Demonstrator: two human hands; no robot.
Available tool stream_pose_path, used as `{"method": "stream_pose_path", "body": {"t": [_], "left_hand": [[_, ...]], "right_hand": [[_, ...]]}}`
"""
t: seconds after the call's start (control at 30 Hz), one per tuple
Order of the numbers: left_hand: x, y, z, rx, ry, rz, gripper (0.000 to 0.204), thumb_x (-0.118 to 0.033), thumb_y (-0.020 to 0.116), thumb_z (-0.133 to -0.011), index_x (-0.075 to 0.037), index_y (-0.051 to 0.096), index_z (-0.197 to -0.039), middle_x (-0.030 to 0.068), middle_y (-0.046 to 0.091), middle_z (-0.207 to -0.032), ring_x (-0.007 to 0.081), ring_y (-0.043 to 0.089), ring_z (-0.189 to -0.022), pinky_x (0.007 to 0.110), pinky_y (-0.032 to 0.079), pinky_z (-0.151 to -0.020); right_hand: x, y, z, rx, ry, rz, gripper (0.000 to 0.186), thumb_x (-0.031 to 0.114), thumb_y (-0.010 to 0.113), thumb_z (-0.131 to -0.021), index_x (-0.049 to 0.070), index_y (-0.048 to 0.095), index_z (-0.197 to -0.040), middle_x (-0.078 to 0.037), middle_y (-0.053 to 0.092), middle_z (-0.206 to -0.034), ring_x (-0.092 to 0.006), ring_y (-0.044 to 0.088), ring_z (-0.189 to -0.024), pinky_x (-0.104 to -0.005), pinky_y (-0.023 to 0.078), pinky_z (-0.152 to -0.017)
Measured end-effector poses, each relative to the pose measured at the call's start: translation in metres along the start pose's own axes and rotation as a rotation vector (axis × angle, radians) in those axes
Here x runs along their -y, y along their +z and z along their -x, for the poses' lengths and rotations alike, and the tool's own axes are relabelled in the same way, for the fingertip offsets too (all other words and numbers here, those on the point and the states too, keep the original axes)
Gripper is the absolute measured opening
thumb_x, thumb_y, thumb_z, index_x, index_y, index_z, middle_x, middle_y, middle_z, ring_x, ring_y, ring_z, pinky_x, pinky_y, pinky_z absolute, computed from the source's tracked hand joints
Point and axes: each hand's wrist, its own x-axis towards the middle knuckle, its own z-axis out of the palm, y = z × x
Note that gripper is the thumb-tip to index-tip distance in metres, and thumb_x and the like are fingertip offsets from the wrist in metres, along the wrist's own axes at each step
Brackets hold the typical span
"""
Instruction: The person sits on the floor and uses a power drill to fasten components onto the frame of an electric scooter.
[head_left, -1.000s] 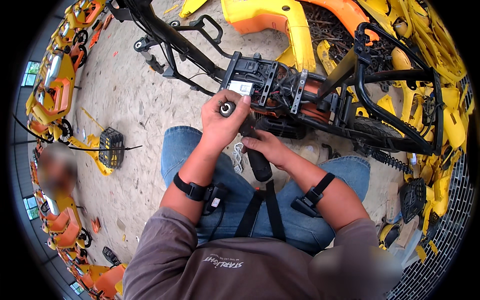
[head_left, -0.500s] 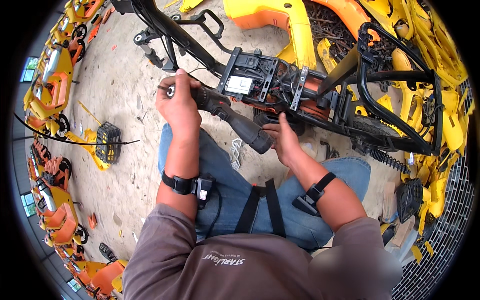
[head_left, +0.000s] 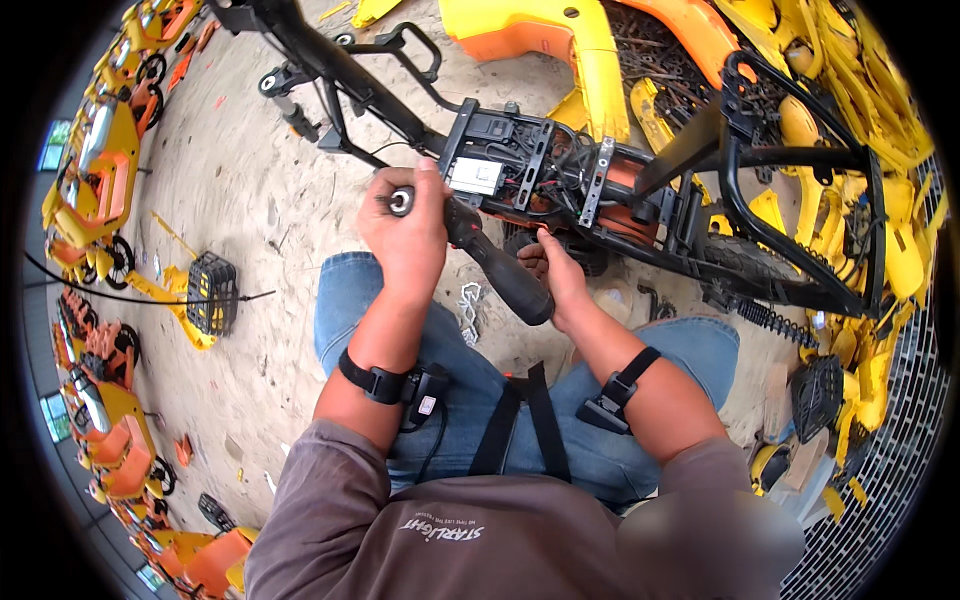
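Note:
My left hand (head_left: 408, 225) is wrapped around the head of a black cordless impact wrench (head_left: 505, 275), with a round metal-ringed end showing beside the fingers. The tool slants down to the right, over the gap between my knees. By its thick handle end is my right hand (head_left: 562, 285), fingers loosely bent and apart, not wrapped around it; whether it touches the tool I cannot tell. Just beyond both hands lies a stripped black scooter frame (head_left: 690, 255), its open middle holding wiring and a silver-white box (head_left: 477, 175).
Yellow body panels (head_left: 545, 40) lie behind the frame, and more are heaped at the right. A shock absorber spring (head_left: 775, 322) sticks out near my right knee. On the floor at left is a black basket (head_left: 212, 293); orange-yellow scooters (head_left: 105, 180) line the far left.
My left hand has moved right and slightly down with the impact wrench, which has turned more upright. My right hand's fingers have shifted slightly around the handle end.

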Motion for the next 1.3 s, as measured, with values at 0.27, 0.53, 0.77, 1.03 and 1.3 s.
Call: {"method": "stream_pose_path", "body": {"t": [0.27, 0.53, 0.77, 1.03, 1.3], "left_hand": [[-0.001, 0.008, 0.020, 0.243, 0.022, -0.104, 0.022, -0.012, 0.071, -0.095, -0.001, 0.064, -0.077, 0.0033, 0.068, -0.072, 0.0076, 0.060, -0.066, 0.025, 0.049, -0.063], [0.013, 0.015, 0.029, 0.422, 0.252, -0.075, 0.021, -0.006, 0.071, -0.094, 0.000, 0.060, -0.076, 0.0043, 0.066, -0.070, 0.0086, 0.061, -0.061, 0.026, 0.049, -0.055], [0.021, 0.018, 0.031, 0.416, 0.074, -0.118, 0.020, -0.006, 0.071, -0.094, -0.001, 0.060, -0.077, 0.0042, 0.065, -0.068, 0.0085, 0.060, -0.058, 0.026, 0.049, -0.052], [0.016, 0.023, 0.036, 0.422, 0.174, -0.130, 0.022, -0.003, 0.071, -0.091, -0.002, 0.059, -0.073, 0.0041, 0.066, -0.069, 0.0083, 0.060, -0.060, 0.025, 0.048, -0.055], [0.013, 0.021, 0.035, 0.398, 0.218, -0.127, 0.022, -0.006, 0.073, -0.089, -0.002, 0.060, -0.071, 0.0040, 0.066, -0.067, 0.0084, 0.060, -0.060, 0.026, 0.049, -0.057]], "right_hand": [[0.031, 0.016, 0.016, 0.392, -0.053, 0.666, 0.070, 0.061, 0.051, -0.101, -0.003, 0.063, -0.126, -0.012, 0.070, -0.115, -0.0183, 0.060, -0.102, -0.0314, 0.047, -0.088], [0.016, 0.010, 0.005, 0.597, -0.052, 0.634, 0.061, 0.048, 0.076, -0.089, -0.003, 0.067, -0.122, -0.010, 0.071, -0.110, -0.0166, 0.064, -0.102, -0.0319, 0.049, -0.092], [0.010, 0.002, 0.002, 0.504, -0.057, 0.621, 0.053, 0.044, 0.079, -0.084, 0.000, 0.072, -0.113, -0.009, 0.072, -0.102, -0.0163, 0.065, -0.095, -0.0317, 0.050, -0.087], [0.008, -0.003, 0.006, 0.491, -0.101, 0.612, 0.051, 0.043, 0.079, -0.085, 0.001, 0.073, -0.112, -0.008, 0.073, -0.101, -0.0162, 0.066, -0.092, -0.0320, 0.051, -0.085], [0.007, -0.001, 0.004, 0.492, -0.124, 0.623, 0.050, 0.044, 0.078, -0.085, 0.000, 0.073, -0.108, -0.009, 0.073, -0.097, -0.0161, 0.066, -0.089, -0.0324, 0.051, -0.082]]}}
